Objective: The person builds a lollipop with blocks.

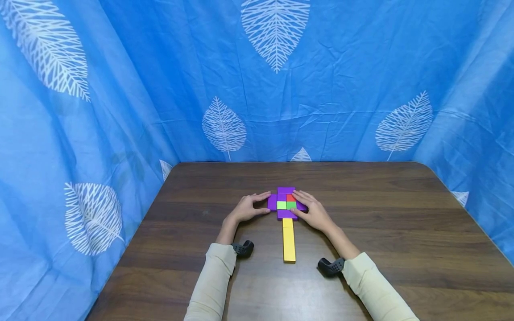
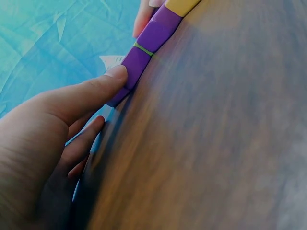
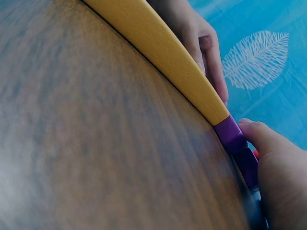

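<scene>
Colored blocks lie in a cross-shaped layout on the table. My left hand is at its left side, thumb and fingers at the near and far ends of the left purple block. The left wrist view shows the thumb against a purple block. My right hand holds the right purple block, mostly covered. Its fingertips reach over the red block and its thumb the green block. Between the hands are a light green block and more purple blocks, at the far and near sides.
A long yellow block and a short yellow block run in line toward the near edge. The brown wooden table meets a blue leaf-print curtain behind. Black wrist devices stick out inward from the sleeves.
</scene>
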### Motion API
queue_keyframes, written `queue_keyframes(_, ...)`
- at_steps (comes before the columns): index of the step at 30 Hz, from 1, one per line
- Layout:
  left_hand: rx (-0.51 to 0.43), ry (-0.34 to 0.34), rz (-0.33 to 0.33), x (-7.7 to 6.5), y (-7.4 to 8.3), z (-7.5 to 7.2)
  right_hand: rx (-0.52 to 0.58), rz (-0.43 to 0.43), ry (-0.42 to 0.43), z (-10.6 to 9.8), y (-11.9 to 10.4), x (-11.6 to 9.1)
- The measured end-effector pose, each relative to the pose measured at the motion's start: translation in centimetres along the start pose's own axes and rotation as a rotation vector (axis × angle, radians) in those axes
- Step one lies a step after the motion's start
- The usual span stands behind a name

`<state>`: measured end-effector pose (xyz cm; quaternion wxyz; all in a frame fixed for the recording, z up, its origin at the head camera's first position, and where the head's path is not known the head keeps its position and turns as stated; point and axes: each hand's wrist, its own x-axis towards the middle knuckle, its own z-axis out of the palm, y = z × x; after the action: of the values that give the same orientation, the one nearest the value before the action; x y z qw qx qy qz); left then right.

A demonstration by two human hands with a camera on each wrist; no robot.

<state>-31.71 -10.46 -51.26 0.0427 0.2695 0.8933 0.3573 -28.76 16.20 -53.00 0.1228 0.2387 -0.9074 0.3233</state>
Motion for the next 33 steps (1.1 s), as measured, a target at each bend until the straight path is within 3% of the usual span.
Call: queue_keyframes(33,0.05,-0.013,0.042,-0.1,0.08,0.16,0.006,0.015,-0.019,-0.03,0.07,0.08)
